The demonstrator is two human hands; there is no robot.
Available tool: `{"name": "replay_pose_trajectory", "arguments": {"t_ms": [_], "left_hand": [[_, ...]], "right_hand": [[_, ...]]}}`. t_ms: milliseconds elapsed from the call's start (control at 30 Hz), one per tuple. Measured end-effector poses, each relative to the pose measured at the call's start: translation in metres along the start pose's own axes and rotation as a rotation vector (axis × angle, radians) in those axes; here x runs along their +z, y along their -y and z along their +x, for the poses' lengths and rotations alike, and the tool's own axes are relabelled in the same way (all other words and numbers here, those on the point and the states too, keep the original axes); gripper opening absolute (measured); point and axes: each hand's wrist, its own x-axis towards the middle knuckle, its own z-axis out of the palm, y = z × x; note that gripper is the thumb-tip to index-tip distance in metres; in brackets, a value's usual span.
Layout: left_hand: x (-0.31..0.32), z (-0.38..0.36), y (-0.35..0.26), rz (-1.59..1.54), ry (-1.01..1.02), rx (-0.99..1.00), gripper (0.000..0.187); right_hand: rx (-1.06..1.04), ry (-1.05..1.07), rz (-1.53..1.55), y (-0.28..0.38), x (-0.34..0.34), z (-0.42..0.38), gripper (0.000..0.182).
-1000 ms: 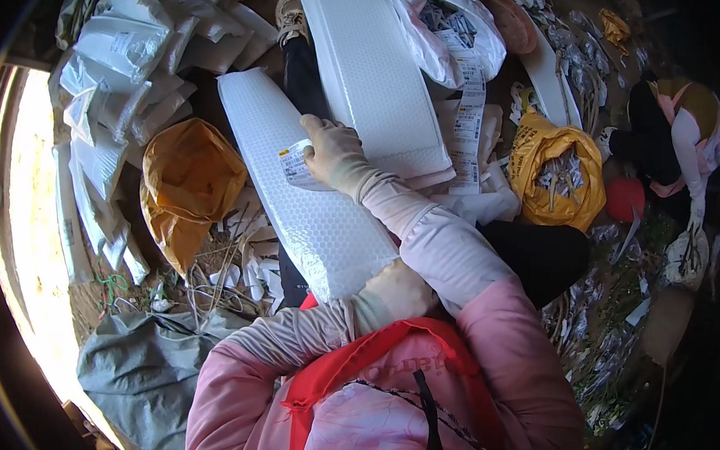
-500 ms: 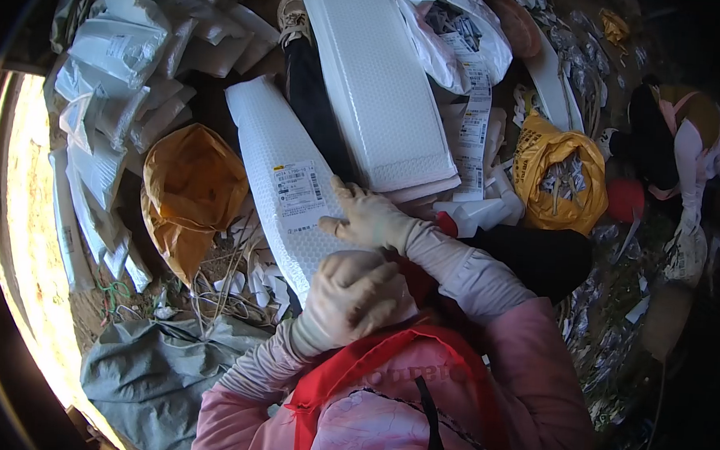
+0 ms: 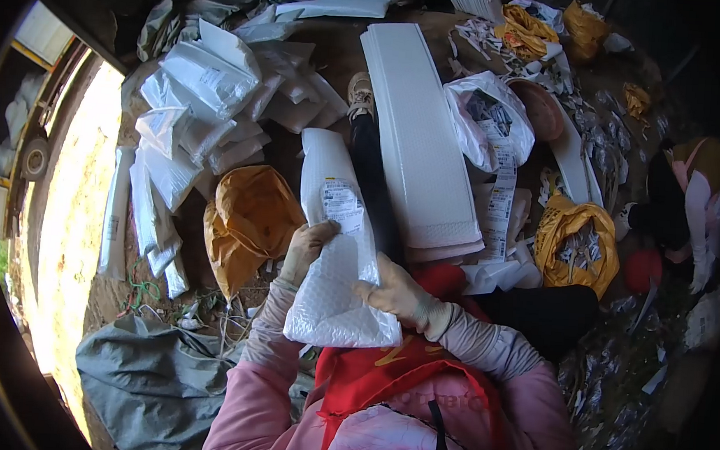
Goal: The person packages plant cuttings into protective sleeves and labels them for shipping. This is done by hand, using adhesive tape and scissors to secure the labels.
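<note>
A white bubble-wrap mailer (image 3: 337, 269) lies over my lap, held at both side edges. On its upper part is a printed shipping label (image 3: 342, 206). My left hand (image 3: 309, 251), in a pale glove, grips the left edge just below the label. Lower down, my right hand (image 3: 395, 293), also gloved, closes on the right edge with its thumb on top. The near end of the mailer bulges toward my red apron (image 3: 384, 375). Right of my outstretched leg lies a stack of long white bubble mailers (image 3: 423, 138), with strips of printed labels (image 3: 500, 205) beside it.
Packed mailers (image 3: 207, 92) are heaped at left. An open orange bag (image 3: 253, 223) stands near my left hand; a yellow bag (image 3: 577, 246) of scraps and a white bag (image 3: 490, 117) are at right. A grey-green tarp (image 3: 152, 385) lies lower left. Another person (image 3: 696, 196) bends at far right.
My right hand has left the label area and taken the mailer's right edge. My left hand has opened from a fist-like hold and moved to the left edge. The view has shifted.
</note>
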Motion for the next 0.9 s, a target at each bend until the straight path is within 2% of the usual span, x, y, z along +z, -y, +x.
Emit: {"name": "replay_pose_trajectory", "arguments": {"t_ms": [67, 100, 133, 200, 233, 267, 333, 367, 400, 433, 467, 500, 567, 600, 633, 667, 700, 767, 800, 833, 867, 900], "left_hand": [[0.027, -0.013, -0.043, -0.524, -0.270, -0.232, 0.012], [0.032, -0.014, -0.022, -0.492, -0.370, -0.193, 0.014], [0.038, -0.022, -0.045, -0.450, -0.377, -0.167, 0.019], [0.042, -0.027, -0.070, -0.448, -0.456, -0.036, 0.025], [0.035, -0.025, -0.073, -0.446, -0.507, 0.036, 0.025], [0.022, -0.019, -0.076, -0.448, -0.549, 0.111, 0.025], [-0.016, -0.010, -0.098, -0.068, -0.595, 0.410, 0.040], [-0.067, -0.001, -0.079, 0.034, -0.645, 0.439, 0.045], [-0.118, 0.007, -0.083, 0.024, -0.657, 0.353, 0.046], [-0.163, 0.016, -0.099, 0.344, -0.759, 0.241, 0.044], [-0.204, 0.016, -0.107, 0.582, -0.702, 0.385, 0.043], [-0.269, 0.019, -0.106, 0.720, -0.761, 0.280, 0.043], [-0.410, 0.011, -0.114, 0.927, -0.982, -0.163, 0.045], [-0.451, 0.007, -0.119, 0.957, -1.078, -0.294, 0.047], [-0.440, 0.010, -0.130, 0.926, -1.214, -0.054, 0.046], [-0.411, 0.032, -0.130, 0.893, -1.211, 0.099, 0.045], [-0.382, 0.055, -0.130, 0.863, -1.193, 0.247, 0.045], [-0.315, 0.102, -0.091, 0.824, -0.946, 0.331, 0.043], [-0.259, 0.123, -0.068, 1.099, -0.716, 0.390, 0.039], [-0.195, 0.144, -0.037, 1.035, -0.549, 0.475, 0.035], [-0.093, 0.149, -0.051, 1.295, -0.432, 0.377, 0.031], [-0.025, 0.157, -0.034, 1.024, -0.335, 0.414, 0.029]], "right_hand": [[-0.169, -0.050, -0.418, -0.016, 0.006, -0.029, 0.057], [-0.210, 0.013, -0.349, 0.009, 0.005, -0.039, 0.073], [-0.219, 0.041, -0.349, 0.015, 0.003, -0.040, 0.071], [-0.207, 0.065, -0.335, 0.023, -0.006, -0.046, 0.069], [-0.292, 0.050, -0.345, 0.040, -0.012, -0.038, 0.071], [-0.359, -0.051, -0.523, 0.044, -0.019, -0.036, 0.065], [-0.306, -0.189, -0.313, 0.059, -0.032, -0.032, 0.057], [-0.306, -0.244, -0.300, 0.056, -0.044, -0.032, 0.053], [-0.308, -0.294, -0.287, 0.052, -0.056, -0.032, 0.049], [-0.318, -0.328, -0.325, 0.053, -0.070, -0.039, 0.042], [-0.302, -0.340, -0.266, 0.052, -0.082, -0.045, 0.033], [-0.292, -0.345, -0.304, 0.047, -0.099, -0.053, 0.029], [-0.224, -0.403, -0.305, 0.032, -0.127, -0.071, 0.019], [-0.142, -0.437, -0.293, 0.027, -0.142, -0.080, 0.017], [-0.056, -0.461, -0.215, 0.022, -0.155, -0.086, 0.015], [0.034, -0.496, -0.132, 0.017, -0.167, -0.094, 0.014], [-0.008, -0.518, -0.303, 0.010, -0.182, -0.101, 0.012], [-0.028, -0.534, -0.625, 0.006, -0.221, -0.109, 0.008], [-0.077, -0.582, -0.863, 0.002, -0.247, -0.111, 0.006], [0.124, -0.572, -0.723, 0.004, -0.272, -0.116, 0.006], [0.093, -0.700, -0.870, -0.012, -0.303, -0.121, 0.009], [0.385, -0.762, -0.917, -0.021, -0.338, -0.129, 0.012]]}}
